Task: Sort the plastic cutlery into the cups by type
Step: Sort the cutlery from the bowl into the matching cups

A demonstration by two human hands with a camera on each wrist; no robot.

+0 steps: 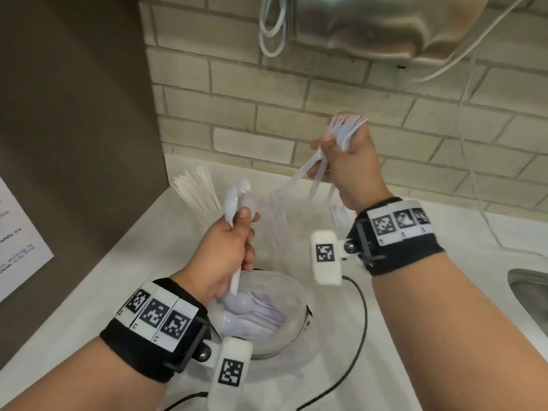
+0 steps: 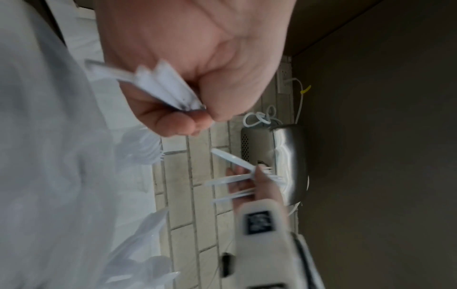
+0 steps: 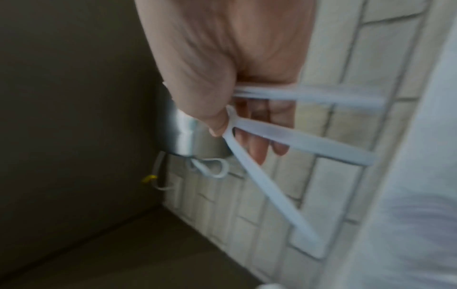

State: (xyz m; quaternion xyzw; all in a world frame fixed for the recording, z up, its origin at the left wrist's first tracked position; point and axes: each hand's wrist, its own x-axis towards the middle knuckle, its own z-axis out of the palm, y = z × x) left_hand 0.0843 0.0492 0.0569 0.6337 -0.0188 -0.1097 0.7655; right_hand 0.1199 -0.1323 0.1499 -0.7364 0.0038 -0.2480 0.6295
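White counter point(image 1: 124, 280) by brick wall: left hand point(image 1: 228, 247) grips white plastic spoons point(image 1: 237, 200), right hand point(image 1: 347, 170) white plastic forks point(image 1: 347, 129); clear cup point(image 1: 299, 295) part-filled, sorting unfinished.

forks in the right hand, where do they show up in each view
Head: the forks sit upper right of centre, gripped in the right hand, tines up against the brick wall.
Left wrist: the forks are at lower centre, fanned out from the right hand.
Right wrist: only the forks' handles show, at centre right.
Shared landmark: the metal dispenser on the wall.
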